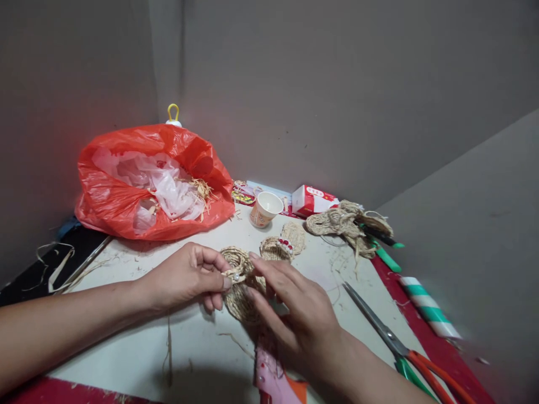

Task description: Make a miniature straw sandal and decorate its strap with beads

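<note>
A small woven straw slipper (242, 306) with a shiny bead on its band is between my hands, low over the white board. My left hand (191, 278) pinches the band at its left side with thumb and fingers. From the right, my right hand (298, 306) has its thumb and fingers around the slipper's right edge, fingers fairly straight. Just behind it lies a second straw slipper (274, 249) with red beads, beside a flat oval woven sole (295, 237). Parts of the held slipper are hidden by my fingers.
A red plastic bag (126, 221) with straw scraps stands back left. At the back are a paper cup (263, 212), a tissue pack (314, 201) and bundled straw slippers (337, 221). Scissors (389, 336) and a striped roll (429, 307) lie right. A pink item (268, 367) is below my hands.
</note>
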Demonstrator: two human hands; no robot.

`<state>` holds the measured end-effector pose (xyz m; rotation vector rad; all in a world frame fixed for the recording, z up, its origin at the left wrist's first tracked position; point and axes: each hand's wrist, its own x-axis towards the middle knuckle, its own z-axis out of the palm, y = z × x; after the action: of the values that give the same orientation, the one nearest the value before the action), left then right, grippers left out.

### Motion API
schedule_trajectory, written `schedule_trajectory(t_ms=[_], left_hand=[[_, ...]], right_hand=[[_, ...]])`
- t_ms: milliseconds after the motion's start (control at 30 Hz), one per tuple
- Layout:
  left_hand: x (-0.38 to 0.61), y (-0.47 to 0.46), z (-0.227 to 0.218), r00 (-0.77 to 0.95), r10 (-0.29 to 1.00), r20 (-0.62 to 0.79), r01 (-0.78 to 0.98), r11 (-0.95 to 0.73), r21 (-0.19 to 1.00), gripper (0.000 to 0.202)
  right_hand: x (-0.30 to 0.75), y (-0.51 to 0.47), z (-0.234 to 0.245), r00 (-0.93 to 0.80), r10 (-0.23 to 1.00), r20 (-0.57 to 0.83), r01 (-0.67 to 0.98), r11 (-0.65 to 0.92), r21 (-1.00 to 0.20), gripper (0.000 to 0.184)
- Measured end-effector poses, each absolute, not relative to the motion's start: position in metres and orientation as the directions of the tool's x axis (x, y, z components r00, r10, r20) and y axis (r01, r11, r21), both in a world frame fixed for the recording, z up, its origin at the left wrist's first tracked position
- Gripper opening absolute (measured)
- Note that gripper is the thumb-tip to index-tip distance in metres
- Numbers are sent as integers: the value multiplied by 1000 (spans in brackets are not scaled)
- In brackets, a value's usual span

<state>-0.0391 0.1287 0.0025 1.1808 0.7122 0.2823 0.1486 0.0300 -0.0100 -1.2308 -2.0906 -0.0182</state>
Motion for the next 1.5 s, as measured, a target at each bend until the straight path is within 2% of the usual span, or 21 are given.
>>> schedule_trajectory(t_ms=[100, 167, 333, 533, 633, 700, 767, 800, 867, 967, 1167, 1333, 1500], left_hand=[[-40, 127, 10, 747, 556, -364, 205, 328, 922, 22], [-42, 126, 13, 753, 554, -354, 212, 304, 929, 22], [-44, 123, 16, 760, 567, -317, 190, 273, 943, 25], [-44, 121, 18, 728, 635, -257, 165, 201, 966, 24], [-46, 121, 16, 648, 749, -140, 148, 56, 987, 19], [-47, 122, 15, 589, 808, 14, 152, -128, 980, 13], [-48, 123, 13, 582, 803, 133, 178, -285, 942, 13], [-48, 123, 12, 603, 784, 148, 195, -325, 925, 13], [-47, 123, 10, 658, 747, 99, 219, -315, 923, 14], [-45, 123, 9, 698, 716, 14, 192, -205, 960, 13], [-43, 122, 6, 670, 742, -30, 129, -77, 989, 13], [-44, 120, 4, 699, 711, -69, 265, -168, 949, 22], [-45, 119, 3, 706, 707, -40, 330, -279, 902, 18]], right_hand=[[148, 36, -5, -332, 830, 448, 823, 487, -292, 42], [147, 40, -2, -347, 841, 416, 822, 486, -296, 34], [146, 47, -1, -355, 832, 426, 764, 521, -381, 19], [150, 49, -8, -307, 826, 474, 733, 522, -436, 16], [152, 48, -8, -288, 811, 508, 719, 534, -444, 16], [152, 48, -7, -276, 803, 528, 713, 540, -448, 17], [153, 49, -7, -265, 801, 537, 712, 538, -451, 17], [153, 49, -7, -257, 805, 535, 713, 531, -458, 16], [154, 50, -9, -242, 814, 527, 714, 518, -472, 16], [155, 51, -11, -231, 823, 520, 712, 507, -486, 16], [155, 50, -13, -233, 825, 514, 706, 507, -494, 16], [156, 52, -15, -232, 821, 522, 708, 511, -488, 17], [157, 52, -16, -244, 818, 520, 706, 518, -483, 17]])
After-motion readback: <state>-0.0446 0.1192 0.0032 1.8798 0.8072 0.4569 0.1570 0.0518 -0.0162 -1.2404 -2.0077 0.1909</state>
